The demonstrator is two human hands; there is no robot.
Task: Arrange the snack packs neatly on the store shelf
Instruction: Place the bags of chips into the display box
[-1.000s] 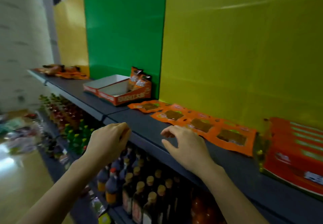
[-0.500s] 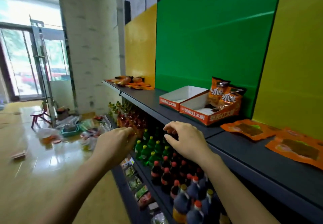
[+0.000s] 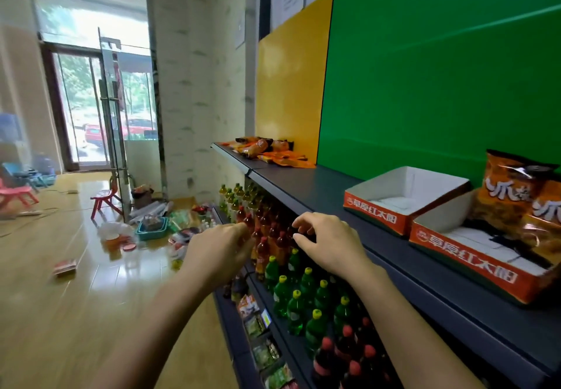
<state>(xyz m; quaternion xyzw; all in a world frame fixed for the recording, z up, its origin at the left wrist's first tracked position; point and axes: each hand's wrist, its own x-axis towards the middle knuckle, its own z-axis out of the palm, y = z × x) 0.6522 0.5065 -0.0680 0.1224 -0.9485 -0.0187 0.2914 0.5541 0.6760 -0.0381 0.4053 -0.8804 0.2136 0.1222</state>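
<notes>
A loose heap of orange snack packs lies at the far left end of the dark grey shelf. Two upright orange snack bags stand in the nearer of two orange-and-white display boxes; the farther display box holds none. My left hand hovers off the shelf's front edge, fingers curled, holding nothing. My right hand is beside it at the shelf edge, fingers bent and apart, also holding nothing. Both hands are well short of the heap.
Below the top shelf stand rows of bottles with green, yellow and red caps. Small packets fill the lowest shelf. On the wooden floor lie scattered goods, a teal basket and a small red chair near a glass door.
My view has swung left along the shelf, away from the flat orange packs and red box on the right. Both hands moved left with it and still hold nothing.
</notes>
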